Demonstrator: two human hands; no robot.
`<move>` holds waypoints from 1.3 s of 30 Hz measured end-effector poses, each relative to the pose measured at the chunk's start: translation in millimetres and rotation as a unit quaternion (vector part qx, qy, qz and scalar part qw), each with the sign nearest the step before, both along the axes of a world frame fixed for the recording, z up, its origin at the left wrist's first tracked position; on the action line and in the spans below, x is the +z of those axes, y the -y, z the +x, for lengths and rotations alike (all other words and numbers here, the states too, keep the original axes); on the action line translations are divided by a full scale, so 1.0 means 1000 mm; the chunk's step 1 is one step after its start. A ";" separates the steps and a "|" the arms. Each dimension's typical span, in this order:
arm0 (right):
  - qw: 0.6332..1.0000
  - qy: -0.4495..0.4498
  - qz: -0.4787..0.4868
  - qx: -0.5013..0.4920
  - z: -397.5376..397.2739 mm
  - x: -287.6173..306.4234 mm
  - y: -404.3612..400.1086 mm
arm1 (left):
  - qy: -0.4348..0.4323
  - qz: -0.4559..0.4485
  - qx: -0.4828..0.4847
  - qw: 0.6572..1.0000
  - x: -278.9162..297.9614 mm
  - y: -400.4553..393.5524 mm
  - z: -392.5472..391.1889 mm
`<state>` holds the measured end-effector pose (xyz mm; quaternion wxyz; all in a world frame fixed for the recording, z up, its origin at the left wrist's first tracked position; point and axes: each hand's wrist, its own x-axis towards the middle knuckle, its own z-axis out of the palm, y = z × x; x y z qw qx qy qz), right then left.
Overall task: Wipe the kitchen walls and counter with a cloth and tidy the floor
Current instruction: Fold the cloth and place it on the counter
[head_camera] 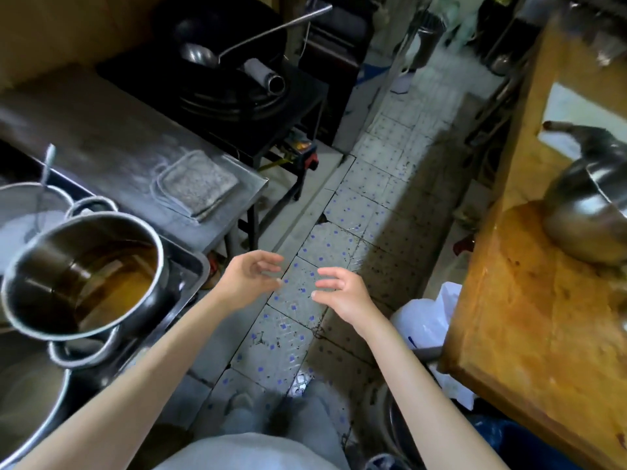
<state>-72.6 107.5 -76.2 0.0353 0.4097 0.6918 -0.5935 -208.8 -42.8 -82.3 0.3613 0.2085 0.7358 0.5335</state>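
Tiled floor [342, 212] | steel counter [112, 140]: folded cloth [198, 183] | hands empty

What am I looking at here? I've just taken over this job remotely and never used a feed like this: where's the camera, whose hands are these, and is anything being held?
There is no machine: a person does the work with bare hands. The single picture comes from a camera worn on their head, looking forward and down, so the forearms reach in from the bottom edge. The left hand and right hand hover over the tiled floor, fingers loosely spread, holding nothing. On the left, a steel counter carries a folded grey cloth, lying untouched. Nearer stands a steel pot with brownish liquid. Beyond the counter sits a dark wok with a ladle in it. On the right, a wooden table bears a metal bowl. A white plastic bag sits beside it on the floor.
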 end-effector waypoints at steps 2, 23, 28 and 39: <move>1.000 0.004 0.006 0.020 -0.014 0.003 -0.007 | -0.004 -0.010 0.016 1.000 0.000 0.000 -0.011; 0.949 -0.026 0.016 0.313 -0.226 0.014 -0.111 | 0.005 -0.050 0.320 0.946 0.001 -0.038 -0.109; 0.928 -0.017 0.030 0.370 -0.266 0.009 -0.097 | 0.036 -0.066 0.372 0.925 -0.007 -0.035 -0.122; 0.906 0.008 0.070 0.418 -0.328 0.001 -0.062 | 0.027 -0.122 0.398 0.909 -0.014 -0.013 -0.163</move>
